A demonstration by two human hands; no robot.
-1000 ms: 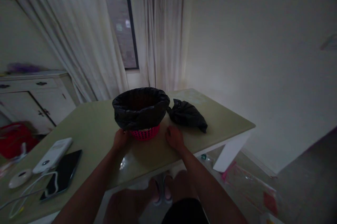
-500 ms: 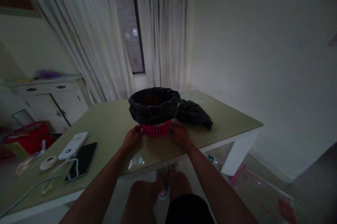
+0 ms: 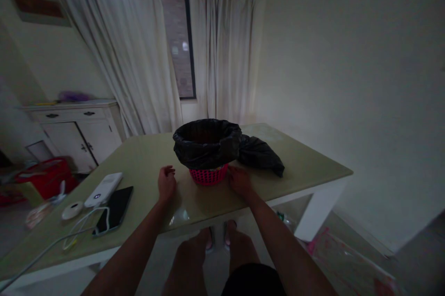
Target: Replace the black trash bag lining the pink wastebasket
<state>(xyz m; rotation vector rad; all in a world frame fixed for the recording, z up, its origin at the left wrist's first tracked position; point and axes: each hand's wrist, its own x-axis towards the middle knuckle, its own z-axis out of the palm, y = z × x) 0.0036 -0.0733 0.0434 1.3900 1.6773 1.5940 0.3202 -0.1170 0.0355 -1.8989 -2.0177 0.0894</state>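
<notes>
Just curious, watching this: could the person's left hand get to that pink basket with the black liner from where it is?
Probably yes. The left hand rests on the table just beside the pink basket, apart from it, with only bare tabletop between.

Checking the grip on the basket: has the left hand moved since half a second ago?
Yes. The left hand has come off the pink basket, leftward, a gap now between them.

The basket [image 3: 208, 176] stands on the table [image 3: 313, 171], near its middle, with the liner bag [image 3: 206, 143] in it and folded over its rim. A bundled bag [image 3: 260, 155] lies at its three o'clock, touching the liner. At eight o'clock lie a remote [image 3: 103, 189], a phone [image 3: 114, 209] and a round puck [image 3: 72, 210], well apart from the basket.
</notes>
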